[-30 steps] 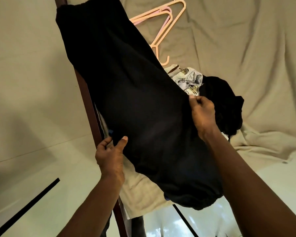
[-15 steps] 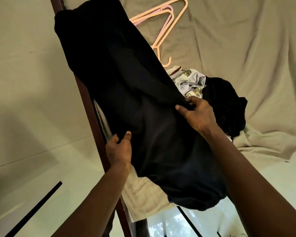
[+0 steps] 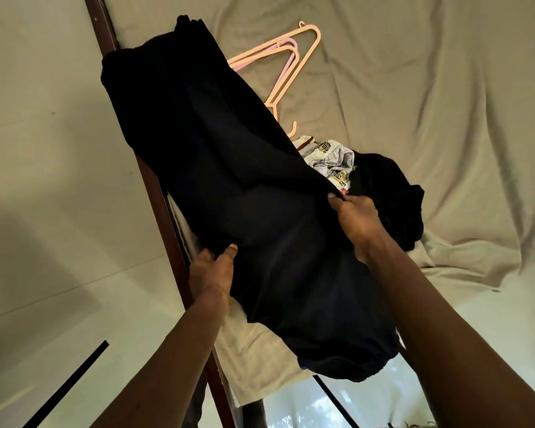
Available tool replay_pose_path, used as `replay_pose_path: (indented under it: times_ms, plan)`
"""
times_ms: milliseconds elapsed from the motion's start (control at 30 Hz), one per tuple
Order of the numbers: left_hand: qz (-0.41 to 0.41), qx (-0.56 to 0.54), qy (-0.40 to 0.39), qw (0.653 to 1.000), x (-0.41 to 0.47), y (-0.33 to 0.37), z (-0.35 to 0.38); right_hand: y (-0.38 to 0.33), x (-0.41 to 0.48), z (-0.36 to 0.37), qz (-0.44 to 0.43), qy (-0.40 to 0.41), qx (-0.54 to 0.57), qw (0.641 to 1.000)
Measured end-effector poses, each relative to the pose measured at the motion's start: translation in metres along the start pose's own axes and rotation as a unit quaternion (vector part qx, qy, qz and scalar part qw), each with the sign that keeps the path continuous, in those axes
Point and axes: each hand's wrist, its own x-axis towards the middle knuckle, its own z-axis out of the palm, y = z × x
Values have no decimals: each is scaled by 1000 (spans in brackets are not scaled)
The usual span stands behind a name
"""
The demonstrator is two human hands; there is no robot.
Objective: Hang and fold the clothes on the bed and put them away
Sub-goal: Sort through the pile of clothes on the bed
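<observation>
A long black garment (image 3: pixel 229 186) lies stretched along the bed's left edge, its elastic hem hanging off the near corner. My left hand (image 3: pixel 212 270) grips its left edge, thumb on top of the cloth. My right hand (image 3: pixel 357 217) grips its right edge with curled fingers. Just behind my right hand sits a pile of clothes: a pale printed piece (image 3: pixel 331 163) and another black garment (image 3: pixel 389 199). Pink plastic hangers (image 3: pixel 286 60) lie further up on the beige bedsheet (image 3: pixel 430 103).
A dark wooden bed rail (image 3: pixel 158 196) runs diagonally along the left side of the bed. The pale floor (image 3: pixel 44 319) lies to the left, with a thin dark strip (image 3: pixel 68 384) on it. A glossy floor patch (image 3: pixel 322 409) shows below the bed corner.
Both hands shifted their hold on the black garment: the left hand moved in and took its left edge, the right hand slid down and closed on its right edge. The garment's upper end now lies lower.
</observation>
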Motion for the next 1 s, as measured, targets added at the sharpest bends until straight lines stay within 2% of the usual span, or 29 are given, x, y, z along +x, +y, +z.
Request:
replay_pose_path:
  times_ms: [100, 200, 300, 433, 600, 833, 1000]
  plan:
    - [-11, -36, 5, 999, -6, 2, 5, 1, -2, -9, 83, -38, 61, 994]
    - [-9, -56, 6, 998, -16, -3, 10, -4, -19, -22, 142, -163, 102, 971]
    - [4, -76, -8, 997, -23, -9, 7, -8, -55, -28, 147, -303, 113, 935]
    - [-2, -157, -81, 984, -43, -13, -4, -8, -94, -31, 156, -364, 172, 902]
    - [8, -213, -171, 962, -94, -11, -36, -11, -147, -49, 114, -427, 240, 864]
    - [61, -376, -335, 862, -207, 18, -104, -31, -242, -124, 1, -463, 332, 822]
    - [123, -323, -402, 848, -292, 53, -139, -30, -297, -187, -76, -459, 368, 805]
